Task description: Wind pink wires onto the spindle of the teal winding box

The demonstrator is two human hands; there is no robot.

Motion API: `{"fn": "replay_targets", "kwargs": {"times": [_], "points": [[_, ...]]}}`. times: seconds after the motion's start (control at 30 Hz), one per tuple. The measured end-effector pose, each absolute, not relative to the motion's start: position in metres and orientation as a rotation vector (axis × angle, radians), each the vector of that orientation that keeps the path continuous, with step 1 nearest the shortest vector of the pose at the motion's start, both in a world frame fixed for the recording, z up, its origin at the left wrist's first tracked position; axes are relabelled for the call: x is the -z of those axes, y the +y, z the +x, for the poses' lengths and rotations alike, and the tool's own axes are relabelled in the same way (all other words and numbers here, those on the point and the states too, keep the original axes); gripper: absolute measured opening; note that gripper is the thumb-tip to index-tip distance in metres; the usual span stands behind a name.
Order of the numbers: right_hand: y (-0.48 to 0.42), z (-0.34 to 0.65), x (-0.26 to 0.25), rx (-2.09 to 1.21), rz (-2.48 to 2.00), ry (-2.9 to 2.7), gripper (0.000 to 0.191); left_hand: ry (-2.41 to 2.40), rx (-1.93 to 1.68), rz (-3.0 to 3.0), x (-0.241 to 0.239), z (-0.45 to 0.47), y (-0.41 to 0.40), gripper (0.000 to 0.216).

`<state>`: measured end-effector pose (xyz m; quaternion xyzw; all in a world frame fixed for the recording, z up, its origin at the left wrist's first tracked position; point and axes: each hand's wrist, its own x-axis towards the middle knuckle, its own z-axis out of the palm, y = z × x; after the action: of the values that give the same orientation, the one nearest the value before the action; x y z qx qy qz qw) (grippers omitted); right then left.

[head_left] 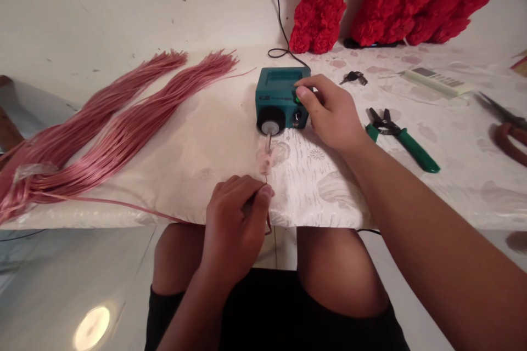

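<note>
A small teal motor box (pixel 276 92) stands on the white table (pixel 197 148). A metal shaft at its front carries a blurred pink wad (pixel 267 158). My right hand (pixel 329 115) rests on the box's right side, thumb on a green button. My left hand (pixel 239 214) is at the table's front edge, fingers pinched on a thin pink strand (pixel 123 205) that runs up to the shaft and off to the left. Two long bundles of pink strands (pixel 102 126) lie on the left of the table.
Green-handled pliers (pixel 401 137) lie right of the box, keys (pixel 354 77) and a white remote (pixel 436 81) behind them, scissors (pixel 508 126) at the far right. Red ruffled shapes (pixel 370 0) lean on the wall. A black cable (pixel 280 16) runs from the box.
</note>
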<state>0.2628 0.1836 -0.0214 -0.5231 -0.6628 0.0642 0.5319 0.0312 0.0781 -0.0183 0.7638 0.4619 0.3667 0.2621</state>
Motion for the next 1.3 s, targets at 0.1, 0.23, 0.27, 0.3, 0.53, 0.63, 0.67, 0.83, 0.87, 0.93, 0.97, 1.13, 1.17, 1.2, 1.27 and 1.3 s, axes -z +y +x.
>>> {"fn": "replay_targets", "kwargs": {"times": [0.1, 0.23, 0.27, 0.3, 0.53, 0.63, 0.67, 0.83, 0.87, 0.93, 0.97, 1.13, 1.17, 1.2, 1.27, 1.3], "points": [[0.1842, 0.2632, 0.0220, -0.159, -1.249, -1.582, 0.037, 1.255, -0.982, 2.059, 0.0183, 0.0318, 0.0782, 0.024], [0.1850, 0.2635, 0.0232, -0.156, -1.235, -1.583, 0.039, 1.259, -0.977, 2.063, 0.0184, 0.0323, 0.0786, 0.024], [0.1849, 0.2635, 0.0232, -0.156, -1.233, -1.583, 0.039, 1.258, -0.981, 2.065, 0.0183, 0.0323, 0.0787, 0.024], [0.1848, 0.2634, 0.0232, -0.157, -1.232, -1.582, 0.040, 1.258, -0.984, 2.063, 0.0181, 0.0323, 0.0787, 0.024], [0.1837, 0.2629, 0.0216, -0.172, -1.245, -1.576, 0.038, 1.261, -0.987, 2.063, 0.0177, 0.0327, 0.0789, 0.023], [0.1834, 0.2627, 0.0213, -0.169, -1.247, -1.577, 0.036, 1.266, -0.984, 2.062, 0.0183, 0.0326, 0.0786, 0.024], [0.1834, 0.2627, 0.0213, -0.168, -1.246, -1.579, 0.036, 1.267, -0.983, 2.060, 0.0185, 0.0324, 0.0784, 0.024], [0.1835, 0.2628, 0.0217, -0.165, -1.241, -1.579, 0.036, 1.263, -0.990, 2.049, 0.0184, 0.0314, 0.0778, 0.024], [0.1836, 0.2628, 0.0218, -0.164, -1.241, -1.579, 0.036, 1.263, -0.992, 2.047, 0.0184, 0.0313, 0.0779, 0.024], [0.1836, 0.2628, 0.0218, -0.166, -1.238, -1.580, 0.035, 1.266, -0.994, 2.041, 0.0185, 0.0313, 0.0784, 0.023], [0.1836, 0.2627, 0.0218, -0.167, -1.237, -1.578, 0.035, 1.267, -0.995, 2.038, 0.0187, 0.0314, 0.0787, 0.023], [0.1840, 0.2629, 0.0222, -0.168, -1.241, -1.576, 0.036, 1.258, -0.992, 2.038, 0.0195, 0.0319, 0.0793, 0.023], [0.1842, 0.2630, 0.0224, -0.170, -1.242, -1.576, 0.037, 1.261, -0.991, 2.040, 0.0194, 0.0318, 0.0792, 0.023], [0.1844, 0.2631, 0.0225, -0.172, -1.240, -1.576, 0.037, 1.264, -0.990, 2.041, 0.0193, 0.0317, 0.0790, 0.024], [0.1848, 0.2633, 0.0228, -0.170, -1.238, -1.573, 0.038, 1.265, -0.993, 2.045, 0.0190, 0.0314, 0.0787, 0.023], [0.1849, 0.2634, 0.0229, -0.169, -1.238, -1.572, 0.038, 1.264, -0.992, 2.049, 0.0190, 0.0312, 0.0786, 0.023]]}}
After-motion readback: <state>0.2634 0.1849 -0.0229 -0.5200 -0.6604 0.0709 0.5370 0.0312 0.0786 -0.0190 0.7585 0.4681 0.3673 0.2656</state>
